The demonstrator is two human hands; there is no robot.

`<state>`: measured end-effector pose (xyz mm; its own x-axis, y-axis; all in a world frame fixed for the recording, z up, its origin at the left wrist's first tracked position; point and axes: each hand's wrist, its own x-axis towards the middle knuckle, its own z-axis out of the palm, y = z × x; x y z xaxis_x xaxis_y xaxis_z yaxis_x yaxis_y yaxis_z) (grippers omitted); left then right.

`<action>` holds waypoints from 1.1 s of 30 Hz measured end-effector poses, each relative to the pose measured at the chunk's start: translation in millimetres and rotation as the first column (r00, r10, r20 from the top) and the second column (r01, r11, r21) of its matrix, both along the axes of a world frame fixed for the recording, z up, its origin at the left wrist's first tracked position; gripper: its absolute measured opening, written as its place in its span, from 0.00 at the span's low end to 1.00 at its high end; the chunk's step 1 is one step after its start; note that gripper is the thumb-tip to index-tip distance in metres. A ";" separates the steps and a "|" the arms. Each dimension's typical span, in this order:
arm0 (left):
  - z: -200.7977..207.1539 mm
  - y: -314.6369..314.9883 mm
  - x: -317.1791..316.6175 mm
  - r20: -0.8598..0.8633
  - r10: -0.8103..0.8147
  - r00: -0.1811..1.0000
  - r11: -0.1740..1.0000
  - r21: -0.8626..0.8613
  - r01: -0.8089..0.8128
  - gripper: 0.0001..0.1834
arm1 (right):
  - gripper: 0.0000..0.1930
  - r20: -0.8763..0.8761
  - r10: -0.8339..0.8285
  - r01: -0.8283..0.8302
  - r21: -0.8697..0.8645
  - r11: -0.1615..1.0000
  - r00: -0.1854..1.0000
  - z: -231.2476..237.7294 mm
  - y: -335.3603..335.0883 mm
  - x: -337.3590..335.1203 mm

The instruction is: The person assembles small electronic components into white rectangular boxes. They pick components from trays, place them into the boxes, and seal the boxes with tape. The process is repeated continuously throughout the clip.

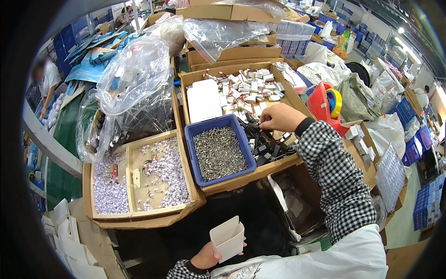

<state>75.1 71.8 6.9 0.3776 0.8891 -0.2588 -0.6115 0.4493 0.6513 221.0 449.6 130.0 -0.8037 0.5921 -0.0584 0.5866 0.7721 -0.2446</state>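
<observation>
My left hand (207, 256) holds a small open white carton (228, 238) low in the view, over a dark work surface. My right hand (279, 118) reaches forward into a cardboard tray (284, 163), fingers pinched on a small black part (263, 125) among a pile of black parts (265, 145). Right beside that hand, to its left, stands a blue bin (191, 135) full of small grey metal screws. Behind the hand, the tray holds several small white pieces (251, 90) and a white flat box (203, 100).
A divided cardboard tray (134, 214) with small white bits lies at left, with clear plastic bags (132, 81) behind it. A red tape dispenser (327, 104) stands at right. Flat white cartons (69, 242) are stacked at lower left. Another person (46, 83) stands far left.
</observation>
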 end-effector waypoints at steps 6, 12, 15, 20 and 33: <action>7.4 -3.9 2.7 0.023 0.105 0.994 0.992 0.073 -0.106 0.62 | 0.10 -0.195 -0.116 0.124 0.030 0.992 0.974 13.2 -19.6 2.9; -9.1 -6.1 5.8 0.072 0.160 0.984 0.981 0.100 -0.167 0.60 | 0.08 -0.512 -0.174 -0.035 -0.372 0.927 0.841 45.0 -110.2 12.7; -12.3 -7.0 8.5 0.019 0.204 0.979 0.960 0.192 -0.204 0.56 | 0.08 -0.512 -0.141 -0.214 -0.574 0.790 0.847 29.2 -175.3 3.0; -3.0 -11.5 11.4 -0.092 0.289 0.953 0.937 0.232 -0.262 0.60 | 0.09 -0.388 -0.225 -0.194 -0.786 0.588 0.894 4.8 -237.0 -22.2; -4.1 -23.1 8.3 -0.001 0.274 0.962 0.938 0.223 -0.267 0.62 | 0.14 -0.331 0.542 -0.583 -0.032 0.812 0.773 32.5 -235.6 -28.8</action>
<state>83.4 48.7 2.8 0.1100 0.9925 -0.0539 -0.6679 0.1140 0.7355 192.3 214.0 162.5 -0.9809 0.0327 0.1916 -0.0581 0.8913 -0.4496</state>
